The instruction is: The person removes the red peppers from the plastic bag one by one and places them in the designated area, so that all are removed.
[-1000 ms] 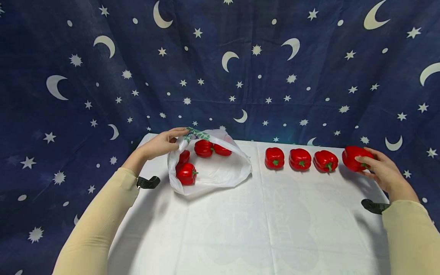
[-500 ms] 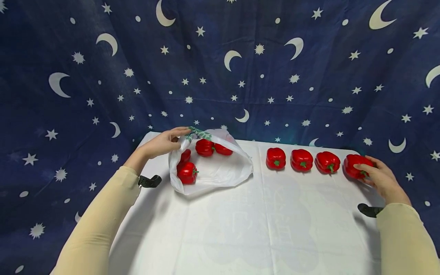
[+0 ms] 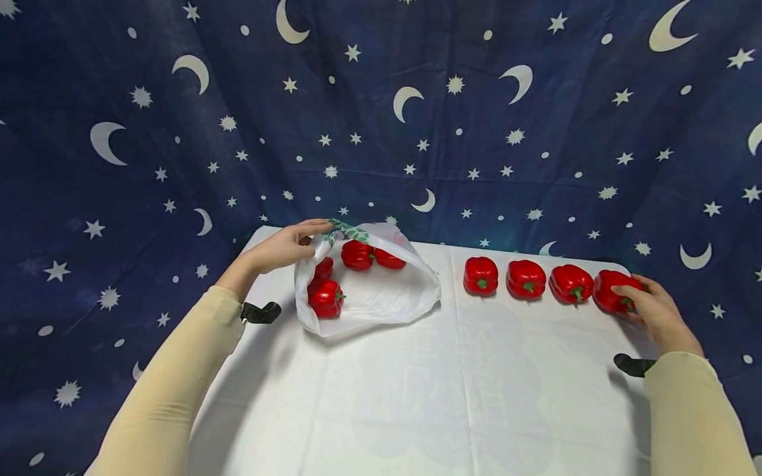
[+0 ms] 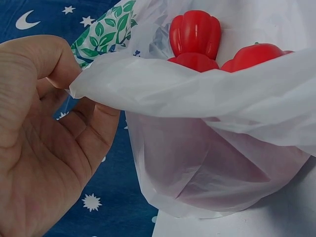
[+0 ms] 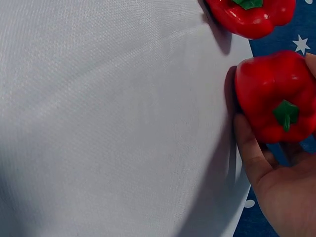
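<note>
My left hand (image 3: 280, 250) pinches the rolled rim of a white plastic bag (image 3: 387, 294) with green leaf print between thumb and fingers. The bag lies on its side with its mouth gaping toward me. Several red bell peppers (image 3: 326, 301) rest inside it, some partly hidden by the rim. At the table's far right, my right hand (image 3: 663, 320) grips a red bell pepper (image 3: 612, 291) with a green stem. In the right wrist view, that pepper (image 5: 271, 94) sits at the white table's edge, thumb and fingers around its sides.
Three more red bell peppers (image 3: 526, 279) stand in a row along the back of the white-covered table (image 3: 417, 396), left of the gripped one. A dark blue cloth (image 3: 381, 119) with moons and stars hangs behind the table and along its sides.
My right hand has lowered the bell pepper and brought it slightly left, to the right end of the row. My left hand keeps its grip on the bag's rim.
</note>
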`<action>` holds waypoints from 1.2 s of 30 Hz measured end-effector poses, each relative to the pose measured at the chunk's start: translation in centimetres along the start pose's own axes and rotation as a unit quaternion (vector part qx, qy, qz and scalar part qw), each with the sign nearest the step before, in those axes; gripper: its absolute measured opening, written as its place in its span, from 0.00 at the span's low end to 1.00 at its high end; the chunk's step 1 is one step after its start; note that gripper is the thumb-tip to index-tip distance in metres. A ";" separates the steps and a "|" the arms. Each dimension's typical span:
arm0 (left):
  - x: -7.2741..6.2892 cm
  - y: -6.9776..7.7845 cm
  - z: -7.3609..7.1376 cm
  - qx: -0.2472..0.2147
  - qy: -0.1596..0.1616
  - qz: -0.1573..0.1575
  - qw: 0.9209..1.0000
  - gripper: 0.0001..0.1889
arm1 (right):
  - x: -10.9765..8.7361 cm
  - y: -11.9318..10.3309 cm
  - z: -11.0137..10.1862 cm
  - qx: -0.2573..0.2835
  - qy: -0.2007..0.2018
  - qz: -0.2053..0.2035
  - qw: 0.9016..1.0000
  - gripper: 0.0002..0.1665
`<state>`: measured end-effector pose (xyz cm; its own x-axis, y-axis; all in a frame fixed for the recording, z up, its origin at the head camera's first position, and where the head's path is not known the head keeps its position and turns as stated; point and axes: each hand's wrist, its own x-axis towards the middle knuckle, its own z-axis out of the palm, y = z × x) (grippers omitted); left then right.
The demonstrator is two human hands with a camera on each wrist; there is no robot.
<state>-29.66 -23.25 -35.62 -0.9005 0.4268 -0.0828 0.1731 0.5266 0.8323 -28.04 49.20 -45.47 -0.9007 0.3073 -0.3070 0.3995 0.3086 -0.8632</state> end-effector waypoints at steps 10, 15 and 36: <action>0.0 0.1 -0.1 0.012 0.005 0.004 1.000 0.35 | 0.5 0.0 0.4 -0.021 0.020 0.018 0.999 0.58; -0.2 0.5 0.1 0.007 0.002 0.001 1.000 0.35 | 0.5 -0.1 0.4 0.004 0.029 0.030 0.999 0.58; -0.1 -0.2 -0.2 -0.003 -0.006 0.000 1.000 0.35 | -3.2 -3.6 -1.1 -0.128 0.081 -0.101 0.983 0.48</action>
<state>-29.65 -23.53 -35.72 -0.8959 0.4353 -0.0886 0.1709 0.5218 0.8358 -26.45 48.09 -40.97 -0.9350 0.3505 -0.0541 0.2645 0.5874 -0.7649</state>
